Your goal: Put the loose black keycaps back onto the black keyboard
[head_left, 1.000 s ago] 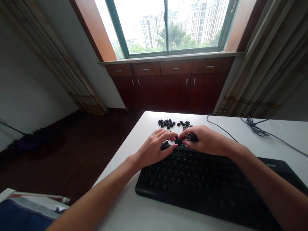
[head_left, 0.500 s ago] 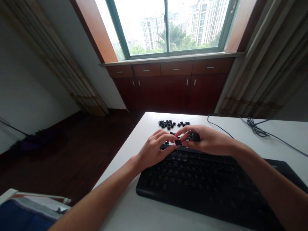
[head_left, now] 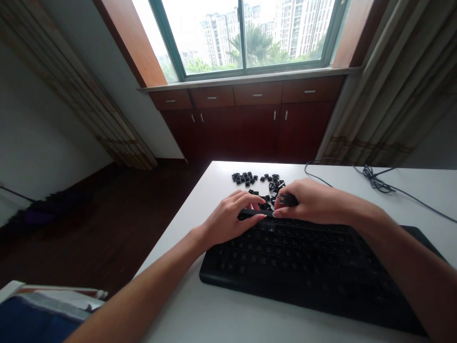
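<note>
A black keyboard (head_left: 307, 267) lies on the white table (head_left: 214, 314). My left hand (head_left: 228, 219) rests on the keyboard's far left corner, fingers curled, thumb and fingertips pressed at the top edge. My right hand (head_left: 314, 202) is closed round a small dark tool (head_left: 285, 200), its tip down at the keyboard's top row next to my left fingertips. Several loose black keycaps (head_left: 257, 183) lie scattered just beyond both hands.
A black cable (head_left: 371, 183) runs across the table's far right. Past the table edge are a dark wooden floor, red-brown cabinets (head_left: 250, 119) under a window, and curtains on both sides. A blue and striped cloth (head_left: 39, 309) shows at the lower left.
A small keycap held between the fingertips half a second ago is no longer seen there. Both hands have lowered to the keyboard's top edge. The view has tilted slightly.
</note>
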`<state>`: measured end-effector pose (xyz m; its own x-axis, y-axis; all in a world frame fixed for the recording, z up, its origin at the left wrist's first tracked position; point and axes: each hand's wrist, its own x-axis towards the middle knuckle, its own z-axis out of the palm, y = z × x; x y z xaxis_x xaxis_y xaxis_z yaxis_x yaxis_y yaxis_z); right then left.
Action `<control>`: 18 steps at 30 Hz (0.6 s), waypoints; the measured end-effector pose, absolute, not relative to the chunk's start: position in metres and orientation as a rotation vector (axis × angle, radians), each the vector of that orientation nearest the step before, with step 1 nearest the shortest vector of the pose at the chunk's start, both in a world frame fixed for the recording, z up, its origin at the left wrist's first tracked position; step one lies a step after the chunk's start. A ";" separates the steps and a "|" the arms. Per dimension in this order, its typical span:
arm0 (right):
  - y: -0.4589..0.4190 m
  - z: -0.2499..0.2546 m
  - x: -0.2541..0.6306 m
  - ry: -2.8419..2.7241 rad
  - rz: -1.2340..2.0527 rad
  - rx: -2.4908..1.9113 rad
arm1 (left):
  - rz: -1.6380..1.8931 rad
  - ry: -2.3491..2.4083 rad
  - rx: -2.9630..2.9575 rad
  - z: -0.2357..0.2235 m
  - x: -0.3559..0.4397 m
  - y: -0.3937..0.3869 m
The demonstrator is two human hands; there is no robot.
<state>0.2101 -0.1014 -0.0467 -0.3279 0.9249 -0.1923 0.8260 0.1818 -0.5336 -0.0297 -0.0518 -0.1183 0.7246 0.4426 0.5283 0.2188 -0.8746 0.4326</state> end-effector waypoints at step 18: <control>-0.104 -0.049 0.230 -2.376 1.058 -1.866 | 0.725 0.572 2.598 -0.119 -0.028 -0.052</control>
<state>0.2301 -0.1039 -0.0492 -0.3190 0.8450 -0.4293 0.8844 0.1025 -0.4553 -0.0277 -0.0517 -0.1194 0.7838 0.4756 0.3993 0.2782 -0.8438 0.4589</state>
